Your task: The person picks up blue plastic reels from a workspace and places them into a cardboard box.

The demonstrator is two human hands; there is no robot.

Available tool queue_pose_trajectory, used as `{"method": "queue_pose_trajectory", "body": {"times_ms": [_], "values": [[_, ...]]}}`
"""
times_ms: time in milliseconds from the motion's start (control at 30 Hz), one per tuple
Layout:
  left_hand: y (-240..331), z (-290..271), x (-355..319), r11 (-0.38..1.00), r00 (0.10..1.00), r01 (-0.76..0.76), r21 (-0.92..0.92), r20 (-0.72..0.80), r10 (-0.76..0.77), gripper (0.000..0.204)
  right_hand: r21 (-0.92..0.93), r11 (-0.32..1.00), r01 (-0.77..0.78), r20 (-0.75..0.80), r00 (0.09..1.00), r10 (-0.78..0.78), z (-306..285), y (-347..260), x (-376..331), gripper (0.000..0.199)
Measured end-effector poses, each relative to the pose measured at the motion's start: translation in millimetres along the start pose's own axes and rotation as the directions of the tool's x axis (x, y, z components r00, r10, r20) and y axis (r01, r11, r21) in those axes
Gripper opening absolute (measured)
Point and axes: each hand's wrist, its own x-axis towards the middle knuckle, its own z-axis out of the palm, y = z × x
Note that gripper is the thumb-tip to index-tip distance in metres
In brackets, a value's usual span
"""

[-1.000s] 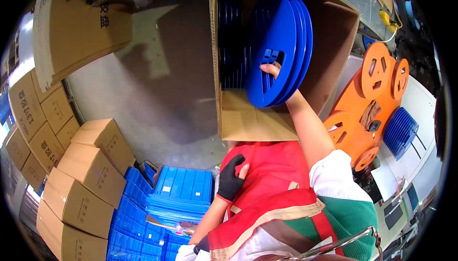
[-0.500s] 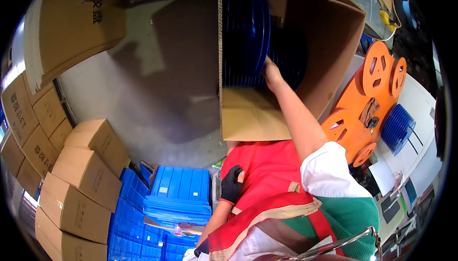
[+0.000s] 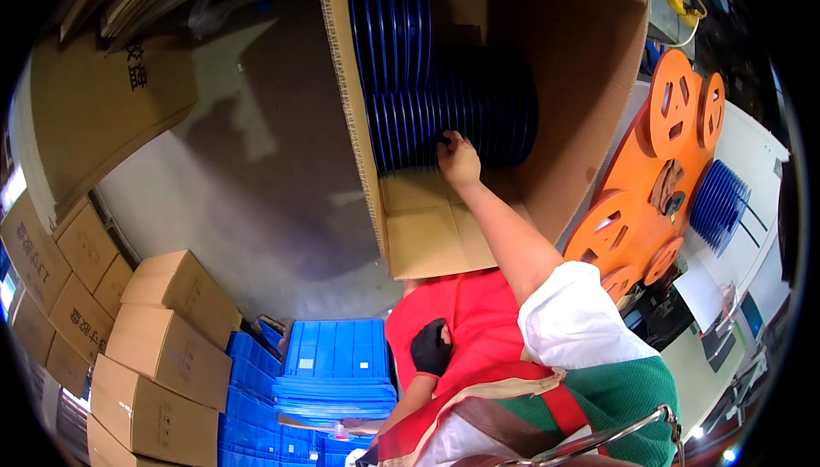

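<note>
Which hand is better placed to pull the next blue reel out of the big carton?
Right. The right hand already touches the blue reels inside the carton; the gloved left hand rests low against the red apron.

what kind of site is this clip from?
Likely a factory stockroom or packing area. A large cardboard box holds rows of blue plastic reels, with the right hand on them; orange reels, stacked cartons and blue crates stand around.
</note>
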Motion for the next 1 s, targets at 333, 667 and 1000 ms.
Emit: {"method": "queue_pose_trajectory", "body": {"times_ms": [333,667,1000], "values": [[-6,1,3,0.998,0.998,0.055,0.041,0.025,-0.056,0.019,-0.238,0.954,-0.183,0.108,0.971,0.213,19,-21,-2,0.037],[-10,6,2,0.997,0.998,0.056,-0.045,-0.038,-0.057,0.016,-0.076,0.997,-0.025,0.151,0.988,0.036,-37,13,12,0.028],[-14,5,2,0.990,0.995,0.102,-0.094,0.008,-0.101,0.022,-0.307,0.940,0.149,0.490,0.872,0.022,-53,-10,-26,0.041]]}}
